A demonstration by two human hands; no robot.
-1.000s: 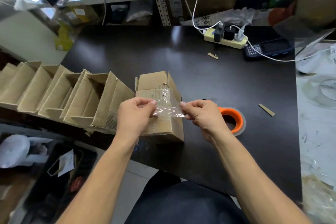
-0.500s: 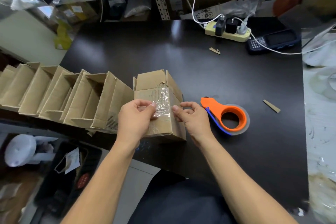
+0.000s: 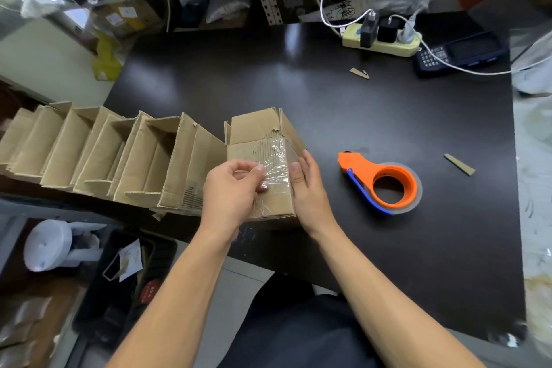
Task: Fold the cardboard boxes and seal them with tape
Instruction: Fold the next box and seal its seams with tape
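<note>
left hand [image 3: 231, 188] is pinching clear tape [image 3: 276, 172] onto the cardboard box [image 3: 263, 164] between both hands; right hand [image 3: 307, 188], fingers straight, is pressing the box's side; tape dispenser [image 3: 385, 185] is lying right of those fingers

No legible text is found. Printed lines on a folded box [image 3: 191, 197], scribbles on a bag [image 3: 343, 12] and handset [image 3: 460, 52] keys are too blurred to be read.

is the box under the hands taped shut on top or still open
Taped shut on the face shown: crinkled clear tape lies across the box, left hand and right hand on it. Far-end flaps stand open.
</note>
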